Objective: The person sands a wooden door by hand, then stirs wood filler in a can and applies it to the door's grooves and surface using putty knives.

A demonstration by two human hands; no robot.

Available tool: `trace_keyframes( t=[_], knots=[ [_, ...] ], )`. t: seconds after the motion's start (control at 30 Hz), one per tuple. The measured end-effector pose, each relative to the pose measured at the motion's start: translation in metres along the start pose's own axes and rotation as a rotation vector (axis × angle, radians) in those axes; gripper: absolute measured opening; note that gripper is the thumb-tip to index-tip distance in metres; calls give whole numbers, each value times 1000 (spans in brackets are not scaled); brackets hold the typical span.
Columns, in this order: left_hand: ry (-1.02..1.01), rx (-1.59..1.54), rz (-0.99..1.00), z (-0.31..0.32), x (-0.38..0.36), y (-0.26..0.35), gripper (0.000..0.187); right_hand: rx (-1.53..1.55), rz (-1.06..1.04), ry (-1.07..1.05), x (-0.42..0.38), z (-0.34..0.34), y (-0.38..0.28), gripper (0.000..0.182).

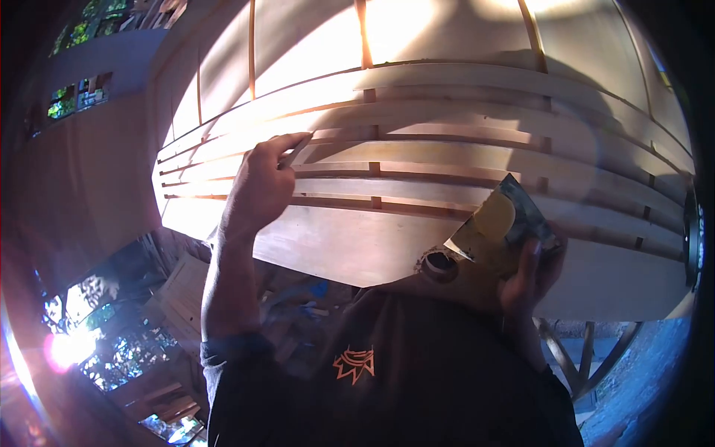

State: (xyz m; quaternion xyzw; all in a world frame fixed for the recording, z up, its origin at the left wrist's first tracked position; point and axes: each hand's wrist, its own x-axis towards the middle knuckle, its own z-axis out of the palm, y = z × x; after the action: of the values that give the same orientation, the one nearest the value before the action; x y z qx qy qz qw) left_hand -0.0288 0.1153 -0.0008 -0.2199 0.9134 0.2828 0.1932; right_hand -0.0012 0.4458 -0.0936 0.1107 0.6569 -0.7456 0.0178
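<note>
A pale wooden panel with long horizontal slats [447, 155] and gaps between them stretches across the view. My left hand [268, 179] is raised against the slats at left of centre, fingers closed around a thin, pointed grey piece [299, 149] that I cannot identify. Lower right, my right hand [532, 272] grips what looks like a folded sheet of sandpaper [527, 212], dark on one part and yellowish brown on another. One corner of the sheet points up toward the lower slats. Part of the right hand is in shadow.
A round hole with a ragged rim [438, 266] is in the lower panel. Vertical ribs [363, 33] divide the upper boards. A plain brown board [82, 186] stands at left, wooden scraps [179, 294] lie below, and bright sun glares at lower left.
</note>
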Motion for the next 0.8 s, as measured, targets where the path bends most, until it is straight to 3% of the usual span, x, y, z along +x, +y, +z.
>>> trace_keyframes(
  t=[0.07, 0.13, 0.2, 0.27, 0.4, 0.47, 0.57, 0.67, 0.7, 0.8],
  knots=[
    [-38, 50, -25, 10, 0, -1, 48, -4, -18, -3, 0, 2, 2, 32],
    [15, 103, 140, 26, -10, 15, 50, 9, 22, -3, 0, 4, -3, 31],
    [-113, 156, 131, 26, -20, 45, 55, -2, 25, -13, -2, 3, -4, 31],
    [-204, 97, 96, 15, -20, 38, 56, -33, -23, -26, 2, 2, -1, 31],
    [-42, -43, -54, -10, -5, -12, 53, 4, -5, -6, 1, 5, -3, 30],
    [-38, 57, 44, -19, 6, -28, 50, 10, -17, -34, 1, 2, 2, 30],
    [-324, -44, -96, -32, 30, -21, 53, 7, -36, -19, 1, 2, 3, 30],
    [-451, 3, -36, -34, 47, 6, 55, -56, -35, 13, 0, 2, 0, 31],
    [-501, 110, -104, -36, 49, 27, 55, -39, -24, 28, -1, 2, 1, 32],
    [-470, 201, 78, -22, 49, 55, 55, -19, -23, 57, 0, 1, 4, 36]
  ],
)
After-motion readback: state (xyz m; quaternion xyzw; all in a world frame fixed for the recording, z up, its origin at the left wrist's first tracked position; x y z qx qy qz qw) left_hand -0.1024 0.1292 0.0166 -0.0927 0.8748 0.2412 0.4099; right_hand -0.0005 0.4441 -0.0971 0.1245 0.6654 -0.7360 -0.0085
